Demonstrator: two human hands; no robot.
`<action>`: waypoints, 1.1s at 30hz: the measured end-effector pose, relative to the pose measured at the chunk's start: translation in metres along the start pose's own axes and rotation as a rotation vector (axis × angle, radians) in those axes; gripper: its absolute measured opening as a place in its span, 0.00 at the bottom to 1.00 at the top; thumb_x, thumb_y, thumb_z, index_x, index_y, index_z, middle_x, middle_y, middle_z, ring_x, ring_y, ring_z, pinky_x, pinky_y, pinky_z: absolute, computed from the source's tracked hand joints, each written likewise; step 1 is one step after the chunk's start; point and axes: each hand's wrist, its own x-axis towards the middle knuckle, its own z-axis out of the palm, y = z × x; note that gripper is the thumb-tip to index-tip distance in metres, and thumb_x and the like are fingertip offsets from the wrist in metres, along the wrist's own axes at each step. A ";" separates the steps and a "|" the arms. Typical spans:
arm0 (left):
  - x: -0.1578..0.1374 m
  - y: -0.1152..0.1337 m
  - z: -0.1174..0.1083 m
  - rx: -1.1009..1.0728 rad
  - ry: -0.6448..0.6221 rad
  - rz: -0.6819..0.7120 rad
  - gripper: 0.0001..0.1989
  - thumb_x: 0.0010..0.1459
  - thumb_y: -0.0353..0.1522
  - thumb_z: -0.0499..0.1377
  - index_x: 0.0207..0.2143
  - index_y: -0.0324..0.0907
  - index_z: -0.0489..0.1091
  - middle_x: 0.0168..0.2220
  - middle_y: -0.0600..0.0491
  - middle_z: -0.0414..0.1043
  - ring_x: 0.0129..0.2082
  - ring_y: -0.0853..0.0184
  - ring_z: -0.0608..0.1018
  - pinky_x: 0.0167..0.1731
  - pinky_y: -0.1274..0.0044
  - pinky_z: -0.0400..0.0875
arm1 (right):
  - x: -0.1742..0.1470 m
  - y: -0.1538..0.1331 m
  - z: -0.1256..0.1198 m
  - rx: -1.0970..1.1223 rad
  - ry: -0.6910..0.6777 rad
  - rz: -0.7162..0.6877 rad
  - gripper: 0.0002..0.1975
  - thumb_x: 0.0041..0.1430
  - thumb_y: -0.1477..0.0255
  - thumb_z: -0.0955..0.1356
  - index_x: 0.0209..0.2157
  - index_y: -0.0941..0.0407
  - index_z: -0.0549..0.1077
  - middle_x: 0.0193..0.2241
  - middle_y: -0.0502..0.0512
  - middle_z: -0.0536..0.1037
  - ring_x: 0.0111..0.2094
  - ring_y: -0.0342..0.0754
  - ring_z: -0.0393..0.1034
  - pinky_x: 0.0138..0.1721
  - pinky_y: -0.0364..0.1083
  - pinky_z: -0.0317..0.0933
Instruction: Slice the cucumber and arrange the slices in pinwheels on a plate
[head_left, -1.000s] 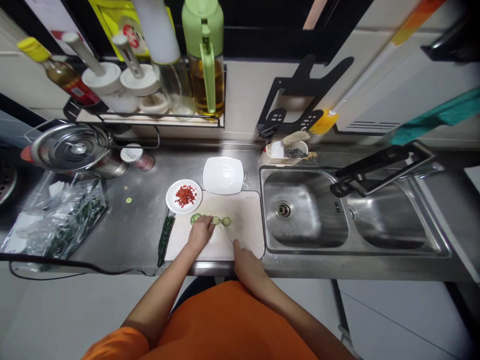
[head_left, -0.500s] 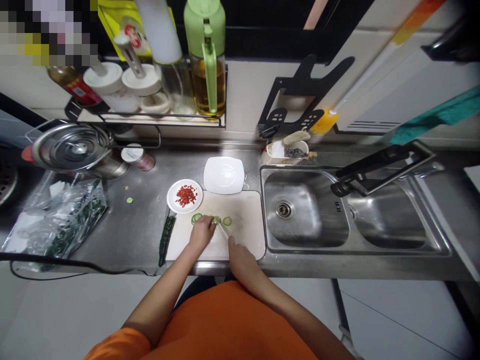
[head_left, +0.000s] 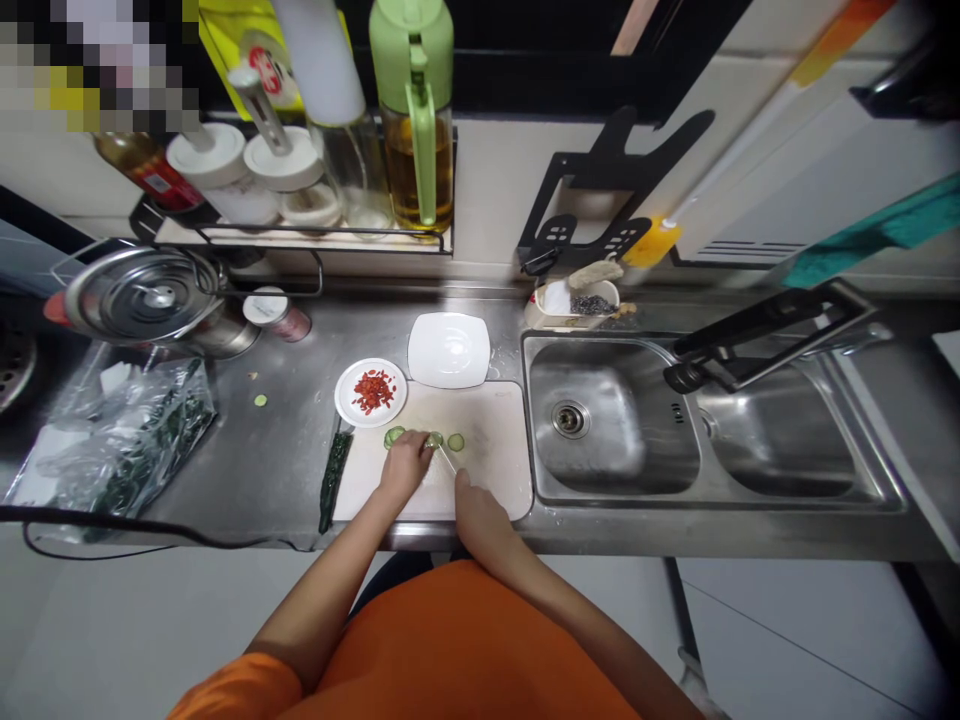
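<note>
My right hand is closed round the handle of a small knife, its thin blade slanting up and left over the white cutting board. At the blade's tip lies a cucumber slice, with the bent, closed fingers of my left hand against it. Those fingers hide part of the slice. To the left of them rest more cucumber slices; a single round slice lies flat to the right. A long dark-green cucumber piece lies along the board's left edge.
A white plate of chopped red pieces overlaps the board's upper left corner. Behind the board stands a white square dish. The double sink is at right; a plastic bag of greens and a lidded pot are at left.
</note>
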 end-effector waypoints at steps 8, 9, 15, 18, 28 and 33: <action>0.003 -0.001 0.000 -0.018 -0.005 -0.018 0.12 0.53 0.28 0.55 0.41 0.39 0.71 0.36 0.47 0.72 0.39 0.63 0.72 0.41 0.73 0.64 | -0.013 0.011 -0.002 -0.026 -0.051 -0.005 0.21 0.58 0.85 0.54 0.52 0.63 0.59 0.39 0.68 0.76 0.43 0.54 0.72 0.38 0.46 0.62; 0.003 0.000 0.000 -0.019 -0.008 -0.015 0.12 0.53 0.28 0.55 0.41 0.39 0.71 0.35 0.48 0.72 0.38 0.63 0.72 0.41 0.73 0.64 | -0.017 0.014 -0.002 -0.042 -0.062 -0.003 0.21 0.58 0.86 0.54 0.53 0.63 0.59 0.40 0.68 0.76 0.43 0.54 0.72 0.38 0.46 0.62; 0.012 0.006 -0.002 -0.005 0.016 -0.048 0.06 0.53 0.28 0.54 0.32 0.40 0.71 0.31 0.49 0.71 0.35 0.64 0.72 0.39 0.74 0.62 | -0.025 0.028 0.004 -0.084 -0.085 0.005 0.25 0.58 0.85 0.53 0.57 0.63 0.56 0.41 0.69 0.75 0.44 0.56 0.71 0.39 0.49 0.63; 0.015 0.011 -0.002 0.009 0.008 -0.065 0.06 0.53 0.26 0.53 0.27 0.40 0.68 0.29 0.50 0.70 0.33 0.65 0.71 0.36 0.76 0.61 | -0.024 0.030 0.007 -0.076 -0.068 -0.007 0.25 0.57 0.86 0.53 0.57 0.63 0.56 0.39 0.68 0.76 0.43 0.56 0.72 0.38 0.48 0.63; -0.002 -0.002 -0.044 -0.086 0.083 -0.257 0.06 0.54 0.32 0.54 0.29 0.42 0.69 0.25 0.55 0.71 0.25 0.70 0.71 0.29 0.80 0.61 | -0.027 0.029 -0.002 -0.054 -0.104 -0.001 0.25 0.57 0.85 0.53 0.56 0.63 0.58 0.41 0.69 0.75 0.43 0.57 0.71 0.38 0.49 0.62; -0.005 -0.024 -0.054 0.033 0.109 -0.305 0.07 0.55 0.31 0.53 0.31 0.42 0.71 0.27 0.53 0.72 0.27 0.68 0.72 0.31 0.78 0.62 | -0.026 0.028 -0.003 -0.063 -0.101 0.022 0.25 0.58 0.85 0.53 0.56 0.63 0.57 0.41 0.69 0.75 0.43 0.55 0.71 0.38 0.48 0.62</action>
